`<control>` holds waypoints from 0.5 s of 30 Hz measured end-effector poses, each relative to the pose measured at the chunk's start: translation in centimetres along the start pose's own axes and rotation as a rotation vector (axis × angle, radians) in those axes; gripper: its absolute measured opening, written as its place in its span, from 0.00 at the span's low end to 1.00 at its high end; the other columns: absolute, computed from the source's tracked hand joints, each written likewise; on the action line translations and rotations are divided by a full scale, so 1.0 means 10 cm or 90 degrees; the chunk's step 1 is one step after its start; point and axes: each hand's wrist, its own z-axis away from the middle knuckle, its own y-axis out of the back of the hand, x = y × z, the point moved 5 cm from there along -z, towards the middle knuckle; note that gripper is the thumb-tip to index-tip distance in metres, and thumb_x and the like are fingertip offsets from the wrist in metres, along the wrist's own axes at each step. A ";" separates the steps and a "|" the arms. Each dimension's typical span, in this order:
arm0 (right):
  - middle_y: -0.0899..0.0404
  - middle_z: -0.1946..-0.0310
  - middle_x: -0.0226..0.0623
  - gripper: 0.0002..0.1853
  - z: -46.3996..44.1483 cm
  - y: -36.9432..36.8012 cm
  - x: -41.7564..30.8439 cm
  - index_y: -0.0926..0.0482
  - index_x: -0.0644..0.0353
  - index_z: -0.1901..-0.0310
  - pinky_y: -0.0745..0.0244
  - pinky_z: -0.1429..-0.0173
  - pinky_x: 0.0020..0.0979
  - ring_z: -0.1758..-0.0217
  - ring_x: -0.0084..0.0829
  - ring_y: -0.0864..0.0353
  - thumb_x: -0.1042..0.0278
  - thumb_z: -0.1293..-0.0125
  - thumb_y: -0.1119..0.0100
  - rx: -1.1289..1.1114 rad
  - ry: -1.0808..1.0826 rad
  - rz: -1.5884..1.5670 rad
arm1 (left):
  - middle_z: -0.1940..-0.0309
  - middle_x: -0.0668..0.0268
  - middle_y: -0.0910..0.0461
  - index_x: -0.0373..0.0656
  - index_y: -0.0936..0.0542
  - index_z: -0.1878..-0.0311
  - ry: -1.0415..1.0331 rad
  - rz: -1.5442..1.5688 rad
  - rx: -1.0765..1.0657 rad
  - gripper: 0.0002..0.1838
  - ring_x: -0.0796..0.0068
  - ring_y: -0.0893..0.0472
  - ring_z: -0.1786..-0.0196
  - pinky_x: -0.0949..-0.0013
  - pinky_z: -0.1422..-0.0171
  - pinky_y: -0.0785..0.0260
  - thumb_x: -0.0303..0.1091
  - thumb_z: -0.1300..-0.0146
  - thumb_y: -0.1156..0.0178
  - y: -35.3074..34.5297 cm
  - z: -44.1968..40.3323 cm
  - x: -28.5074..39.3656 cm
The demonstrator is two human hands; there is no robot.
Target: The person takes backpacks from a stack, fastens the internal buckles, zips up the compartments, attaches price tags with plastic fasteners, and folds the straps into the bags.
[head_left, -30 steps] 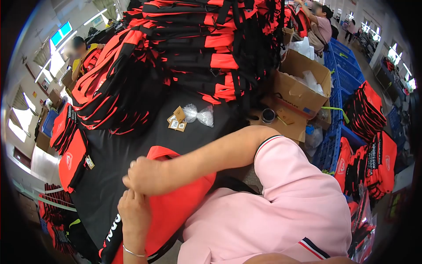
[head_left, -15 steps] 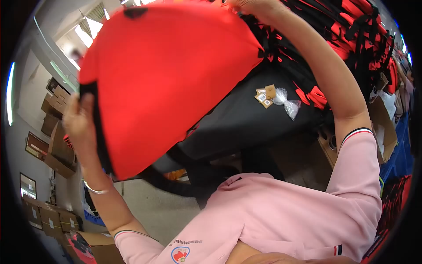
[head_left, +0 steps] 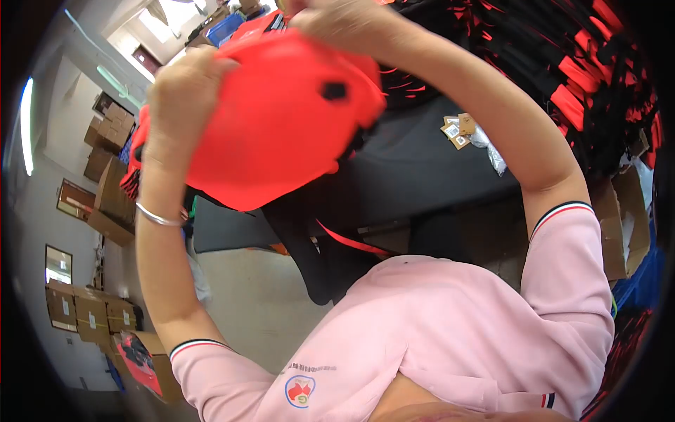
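Note:
A red fabric piece [head_left: 267, 133] with a small black patch and dark edging hangs in front of me, blurred by motion. My left hand [head_left: 184, 91] is closed on its upper left edge, a silver bangle on that wrist. At the top of the view, my right hand [head_left: 341, 24] grips the upper edge, fingers partly cut off. The fabric hangs over the near left part of a black-covered table [head_left: 422, 169]. Black cloth [head_left: 302, 239] with a thin red strip dangles below it by the table edge; whether they are joined I cannot tell.
Brown tags [head_left: 457, 130] and a clear plastic bundle [head_left: 492, 151] lie on the table by my right forearm. Red and black pieces [head_left: 576, 84] are heaped at the right. Cardboard boxes [head_left: 91, 313] stand at the left, and an open carton [head_left: 626, 218] at the right.
The spread red fabric has been lowered and folded smaller, and a black patch now faces me nearer its middle. My left hand has moved up and right, and my right hand left, bringing them closer together.

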 end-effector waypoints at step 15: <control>0.24 0.78 0.31 0.06 0.62 -1.26 1.09 0.23 0.63 0.68 0.31 0.68 0.25 0.74 0.20 0.27 0.73 0.44 0.49 0.179 -0.192 -0.433 | 0.80 0.66 0.27 0.43 0.21 0.67 0.339 0.087 -0.060 0.20 0.74 0.30 0.75 0.71 0.65 0.35 0.52 0.34 0.46 0.05 0.58 -0.87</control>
